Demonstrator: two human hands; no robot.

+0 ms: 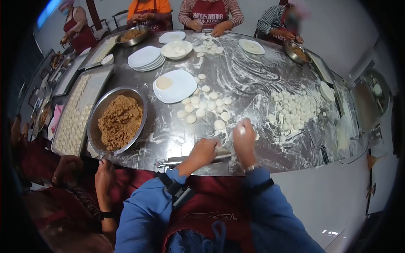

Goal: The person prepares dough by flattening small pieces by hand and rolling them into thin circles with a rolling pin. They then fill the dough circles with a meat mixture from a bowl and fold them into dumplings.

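My left hand [203, 152], fingers curled, reaches over a metal roller-like bar [223, 156] at the table's near edge. What sits in its fingers is hidden. Just right of it, my right hand [244, 141] is closed in a fist with flour-white fingertips, slightly blurred; I cannot tell what it holds. Ahead of both hands lie several small flattened dough rounds [219, 124] on the floured metal table [168, 130]. Behind them stands a white square plate [181, 96] with a thin dough wrapper [163, 82] on it.
At left are a steel bowl of brown filling [120, 120] and a tray of shaped dumplings [69, 133]. Many dough pieces [293, 107] lie at right. Stacked plates [145, 59] and a flour bowl [176, 49] stand farther back. A co-worker's hand [105, 177] is close at left; aproned people work opposite.
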